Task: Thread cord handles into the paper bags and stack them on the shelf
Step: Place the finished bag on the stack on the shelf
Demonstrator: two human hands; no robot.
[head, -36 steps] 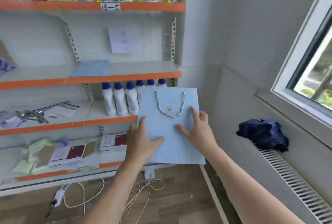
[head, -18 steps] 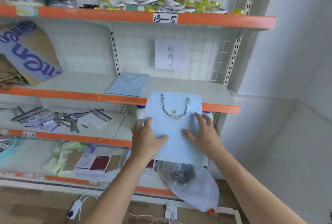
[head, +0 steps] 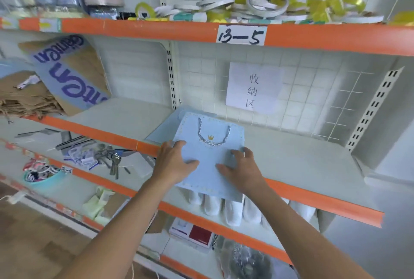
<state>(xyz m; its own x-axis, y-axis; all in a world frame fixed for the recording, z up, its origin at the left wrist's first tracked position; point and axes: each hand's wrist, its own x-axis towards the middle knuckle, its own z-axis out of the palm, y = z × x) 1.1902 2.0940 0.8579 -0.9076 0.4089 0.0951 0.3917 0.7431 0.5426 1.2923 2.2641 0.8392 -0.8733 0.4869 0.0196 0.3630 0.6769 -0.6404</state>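
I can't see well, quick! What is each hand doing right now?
Left hand: holds the blue paper bag by its left edge, thumb on top.
Right hand: holds the same bag by its right edge.

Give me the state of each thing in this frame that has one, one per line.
Blue paper bag: flat, partly on the shelf, near edge overhanging.
Cord handle: threaded, lying on the bag's face.
Bag underneath: flat on the shelf.
Left hand: holds the bag's left edge.
Right hand: holds the bag's right side.
Shelf: holds both bags.
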